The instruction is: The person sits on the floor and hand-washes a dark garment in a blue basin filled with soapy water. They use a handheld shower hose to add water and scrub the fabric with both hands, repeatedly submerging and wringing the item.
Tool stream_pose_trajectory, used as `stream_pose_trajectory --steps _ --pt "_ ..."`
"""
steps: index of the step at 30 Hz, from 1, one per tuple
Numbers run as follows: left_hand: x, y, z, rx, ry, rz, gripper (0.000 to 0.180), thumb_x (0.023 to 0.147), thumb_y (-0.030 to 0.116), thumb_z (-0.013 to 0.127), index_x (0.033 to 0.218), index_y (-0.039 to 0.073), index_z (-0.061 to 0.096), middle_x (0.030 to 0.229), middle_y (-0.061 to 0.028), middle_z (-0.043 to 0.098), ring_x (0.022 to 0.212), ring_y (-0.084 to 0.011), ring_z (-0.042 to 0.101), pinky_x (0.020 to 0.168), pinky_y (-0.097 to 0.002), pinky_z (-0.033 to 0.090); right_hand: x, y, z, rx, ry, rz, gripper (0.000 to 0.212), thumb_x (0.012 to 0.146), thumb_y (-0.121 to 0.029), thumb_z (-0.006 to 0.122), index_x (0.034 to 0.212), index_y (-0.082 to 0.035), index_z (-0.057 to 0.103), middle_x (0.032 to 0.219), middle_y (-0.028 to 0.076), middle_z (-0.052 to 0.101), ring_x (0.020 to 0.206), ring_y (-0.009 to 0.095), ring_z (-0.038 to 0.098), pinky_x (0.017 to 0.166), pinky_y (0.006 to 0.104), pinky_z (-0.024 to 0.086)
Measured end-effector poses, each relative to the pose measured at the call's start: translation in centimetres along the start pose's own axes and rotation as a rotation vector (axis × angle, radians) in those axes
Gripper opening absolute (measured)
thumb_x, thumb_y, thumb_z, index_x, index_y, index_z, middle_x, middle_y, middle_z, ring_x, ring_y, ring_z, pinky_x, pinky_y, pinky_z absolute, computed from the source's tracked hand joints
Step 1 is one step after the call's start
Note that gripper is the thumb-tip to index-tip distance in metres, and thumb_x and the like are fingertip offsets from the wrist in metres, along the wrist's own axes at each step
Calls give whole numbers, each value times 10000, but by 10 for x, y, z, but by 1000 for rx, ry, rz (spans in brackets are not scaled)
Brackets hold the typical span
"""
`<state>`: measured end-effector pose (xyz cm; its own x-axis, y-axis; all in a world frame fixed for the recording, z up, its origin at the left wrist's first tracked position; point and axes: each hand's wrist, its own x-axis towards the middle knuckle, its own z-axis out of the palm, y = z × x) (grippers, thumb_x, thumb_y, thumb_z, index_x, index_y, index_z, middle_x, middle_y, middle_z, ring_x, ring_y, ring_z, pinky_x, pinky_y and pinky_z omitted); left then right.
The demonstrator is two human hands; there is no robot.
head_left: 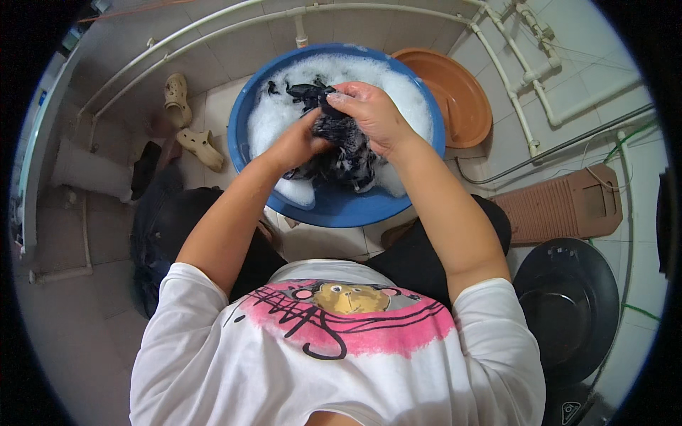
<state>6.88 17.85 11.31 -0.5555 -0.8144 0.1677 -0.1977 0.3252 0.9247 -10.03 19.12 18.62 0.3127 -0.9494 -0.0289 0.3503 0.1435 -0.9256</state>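
Between my knees stands a round blue basin (341,211), full of white suds (284,128). Both hands are over it, gripping a wet, dark garment (339,131) streaked with foam. My left hand (300,142) is closed on the cloth's left side, its thumb pointing up and its fingertips hidden behind the fabric. Higher up, my right hand (369,113) pinches the garment's upper right part between curled fingers, with bits of foam on the skin. The garment's lower part hangs into the basin. Its exact kind cannot be made out.
An orange-brown basin (469,106) sits behind the blue one at the right. A brown washboard (554,209) and a black basin (568,305) lie to my right. Beige clogs (200,148) rest on the tiles at the left. White pipes (234,32) run along the walls.
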Motion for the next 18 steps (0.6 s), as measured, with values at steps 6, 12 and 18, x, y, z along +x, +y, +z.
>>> stream_pose_trajectory --steps 6,12,18 --pt "40 49 -45 -546 474 -291 304 825 9 429 1116 79 487 845 -65 591 663 -151 516 505 -270 391 26 5 -79 -337 166 -93 397 804 -126 540 1180 -10 483 1097 119 560 1006 216 533 833 301 422" --pt "75 150 -61 -728 378 -20 193 857 111 470 1025 35 527 933 -79 578 817 -200 542 652 -313 453 22 59 -112 -1391 199 140 818 710 -182 650 1369 -87 176 1254 222 382 1133 354 423 943 365 370" --pt "98 200 -76 78 347 401 198 835 140 497 1004 48 547 1005 -68 574 877 -214 512 715 -309 431 62 123 -128 -914 232 -341 852 691 -179 685 1355 -48 168 1218 240 423 1091 361 446 917 381 378"
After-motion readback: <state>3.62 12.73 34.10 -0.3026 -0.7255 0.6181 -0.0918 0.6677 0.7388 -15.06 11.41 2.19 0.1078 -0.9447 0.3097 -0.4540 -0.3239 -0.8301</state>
